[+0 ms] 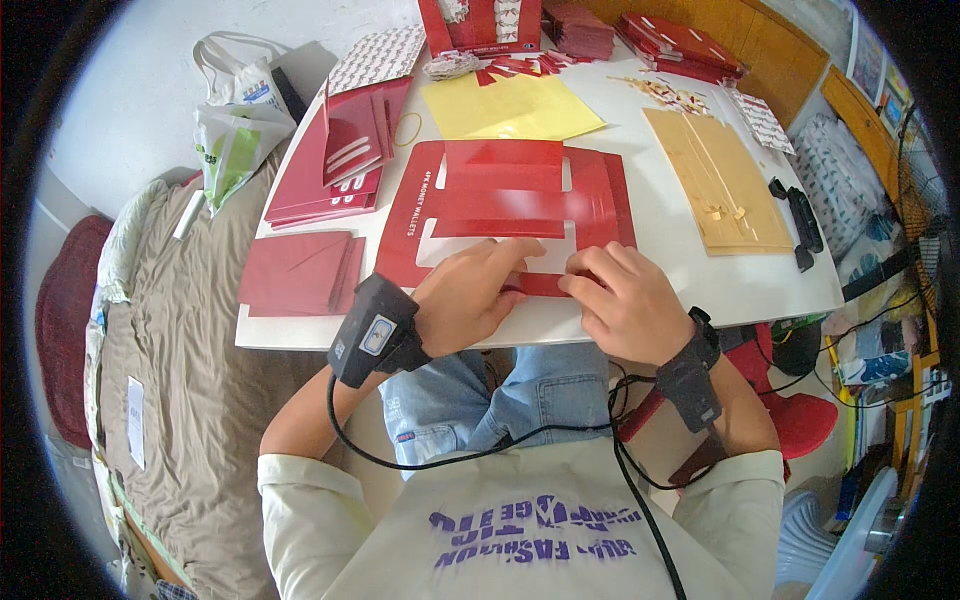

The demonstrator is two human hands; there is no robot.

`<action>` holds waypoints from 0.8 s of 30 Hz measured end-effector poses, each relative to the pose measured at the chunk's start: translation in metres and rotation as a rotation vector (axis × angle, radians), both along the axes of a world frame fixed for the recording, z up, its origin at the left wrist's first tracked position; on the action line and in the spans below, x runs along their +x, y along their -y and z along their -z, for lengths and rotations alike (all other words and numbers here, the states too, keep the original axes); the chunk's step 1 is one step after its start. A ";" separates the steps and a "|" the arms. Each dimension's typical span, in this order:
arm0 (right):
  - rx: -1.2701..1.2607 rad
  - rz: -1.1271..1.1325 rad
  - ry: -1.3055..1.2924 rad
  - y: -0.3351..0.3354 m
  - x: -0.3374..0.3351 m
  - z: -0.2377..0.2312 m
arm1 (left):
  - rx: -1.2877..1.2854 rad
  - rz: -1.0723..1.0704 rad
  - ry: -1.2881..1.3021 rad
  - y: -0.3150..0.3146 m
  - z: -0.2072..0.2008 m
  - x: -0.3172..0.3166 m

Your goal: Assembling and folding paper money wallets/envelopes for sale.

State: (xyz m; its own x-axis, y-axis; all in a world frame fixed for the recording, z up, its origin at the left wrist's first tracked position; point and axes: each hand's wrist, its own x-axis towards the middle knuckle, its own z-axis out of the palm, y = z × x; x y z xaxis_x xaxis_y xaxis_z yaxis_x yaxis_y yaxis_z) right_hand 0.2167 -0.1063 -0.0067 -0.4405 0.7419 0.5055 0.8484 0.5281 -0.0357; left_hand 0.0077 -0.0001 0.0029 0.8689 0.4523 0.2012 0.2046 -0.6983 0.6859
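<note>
A red cardboard sheet [405, 220] with pale window-like areas lies flat in front of me, close to the table's near edge. Two red paper wallets [500, 165] sit across its middle, one above the other. At its lower edge my left hand [472, 292] is bent, forefinger over the lower pale area and thumb at the border, closed on the sheet. Beside it, my right hand [628, 305] has curled fingers pinching the lower border. What lies beneath my fingertips is partly hidden. Both wrists wear black straps with devices.
Red envelopes [300, 272] and folded red cards [325, 200] are stacked at left. Beyond the sheet lies yellow paper [505, 105]; tan sheets [715, 180] lie at right, near black clips [802, 220]. Red packs [680, 45] stand at the back. A black cable [500, 455] crosses my lap.
</note>
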 end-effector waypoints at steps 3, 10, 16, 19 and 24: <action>-0.007 0.017 -0.065 -0.002 0.000 0.000 | 0.231 0.082 -0.023 -0.003 0.001 -0.001; 0.045 0.090 -0.080 -0.003 -0.004 -0.005 | 0.307 0.121 0.107 -0.004 0.009 -0.001; 0.027 0.090 -0.070 -0.004 -0.004 -0.004 | 0.300 0.108 0.053 -0.003 0.007 -0.002; 0.060 0.091 -0.048 -0.005 -0.003 -0.001 | 0.365 0.112 0.082 -0.004 0.009 0.000; 0.059 0.110 -0.023 -0.006 -0.002 0.001 | 0.371 0.076 0.087 -0.003 0.007 0.000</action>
